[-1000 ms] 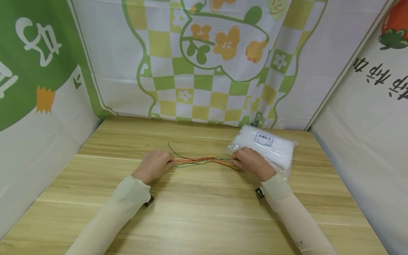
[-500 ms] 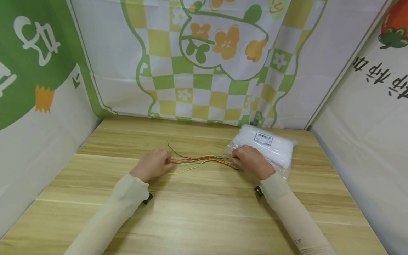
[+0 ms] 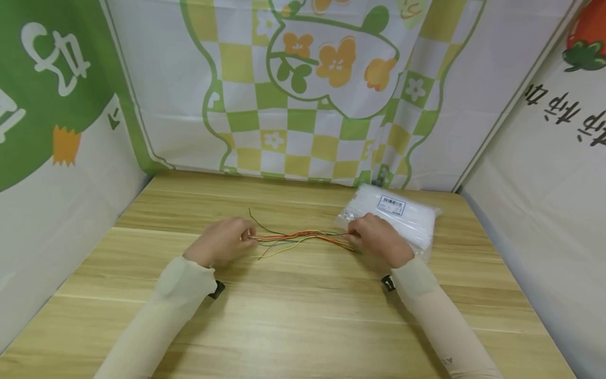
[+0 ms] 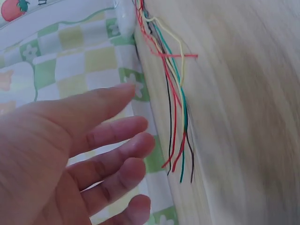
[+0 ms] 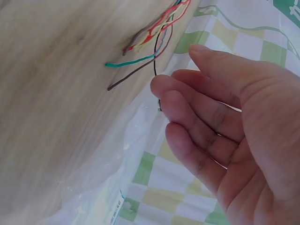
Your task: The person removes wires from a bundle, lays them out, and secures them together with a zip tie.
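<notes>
Wood-grain tabletop point(image 3: 293, 321) under a green-and-yellow checked cloth backdrop point(image 3: 300, 121), with loose electrical wires gathered but untied across the centre of the frame
Left of centre, the left hand point(image 3: 220, 241) is relaxed at the wire ends, thumb apart from lightly bent fingers, grasping nothing; the multicoloured electrical wires point(image 3: 305, 235) lie roughly side by side, drawn close at mid-length, so gathering looks mostly done, while splayed, uneven ends and strays at left suggest straightening is unfinished, and no binding shows; right of centre, the right hand point(image 3: 379, 239) is loosely cupped and holds nothing, though whether its fingertips touch a black wire I cannot tell; right of that, a labelled clear plastic packet point(image 3: 414, 218) has white contents, apparently unused
</notes>
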Demonstrator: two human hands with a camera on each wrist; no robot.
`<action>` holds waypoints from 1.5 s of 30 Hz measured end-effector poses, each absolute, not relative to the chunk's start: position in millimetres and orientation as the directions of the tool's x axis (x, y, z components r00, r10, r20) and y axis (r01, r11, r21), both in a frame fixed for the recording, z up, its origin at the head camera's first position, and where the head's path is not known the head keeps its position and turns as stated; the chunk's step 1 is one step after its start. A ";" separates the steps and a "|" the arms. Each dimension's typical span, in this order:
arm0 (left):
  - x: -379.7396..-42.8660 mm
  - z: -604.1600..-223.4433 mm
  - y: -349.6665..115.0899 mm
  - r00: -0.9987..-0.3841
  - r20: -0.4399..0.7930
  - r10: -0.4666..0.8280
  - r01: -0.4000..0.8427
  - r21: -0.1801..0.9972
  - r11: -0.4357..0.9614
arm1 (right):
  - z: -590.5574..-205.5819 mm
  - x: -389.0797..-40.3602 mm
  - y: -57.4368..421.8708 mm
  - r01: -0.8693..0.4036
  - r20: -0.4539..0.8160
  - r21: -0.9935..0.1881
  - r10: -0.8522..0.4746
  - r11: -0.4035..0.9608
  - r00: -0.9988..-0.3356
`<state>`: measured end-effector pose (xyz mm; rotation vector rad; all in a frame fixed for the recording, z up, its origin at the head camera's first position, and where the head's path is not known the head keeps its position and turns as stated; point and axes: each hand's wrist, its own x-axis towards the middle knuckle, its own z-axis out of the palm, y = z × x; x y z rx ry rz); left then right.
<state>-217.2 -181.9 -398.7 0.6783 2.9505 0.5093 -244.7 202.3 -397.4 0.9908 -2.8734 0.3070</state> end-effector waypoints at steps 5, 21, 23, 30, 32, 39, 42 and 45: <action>-220.3 -400.7 -168.6 -0.874 0.014 0.485 0.462 0.331 0.823 | -390.6 -240.2 205.3 -0.622 0.166 -0.137 -0.601 0.771 -0.782; -237.8 -414.7 -136.3 -0.828 -0.036 0.559 0.528 0.283 0.800 | -377.5 -231.1 227.8 -0.543 0.129 -0.222 -0.528 0.809 -0.839; -240.8 -416.1 -135.5 -0.821 -0.024 0.570 0.542 0.282 0.792 | -374.3 -229.7 232.2 -0.530 0.120 -0.224 -0.516 0.818 -0.848; -247.5 -422.5 -138.3 -0.779 0.091 0.620 0.622 0.234 0.747 | -369.8 -232.9 252.5 -0.525 0.142 -0.198 -0.505 0.828 -0.851; -248.2 -423.6 -140.1 -0.779 0.105 0.618 0.624 0.228 0.748 | -369.1 -235.0 257.2 -0.529 0.147 -0.195 -0.509 0.826 -0.848; -243.7 -424.6 -146.6 -0.810 0.120 0.575 0.586 0.210 0.782 | -371.3 -242.0 265.6 -0.497 0.098 -0.204 -0.487 0.844 -0.868; -241.6 -425.0 -150.1 -0.807 0.144 0.572 0.590 0.201 0.782 | -371.6 -245.4 267.6 -0.490 0.076 -0.222 -0.486 0.843 -0.871; -240.1 -424.6 -153.1 -0.808 0.156 0.568 0.589 0.206 0.782 | -372.5 -251.5 269.5 -0.492 0.067 -0.229 -0.490 0.840 -0.869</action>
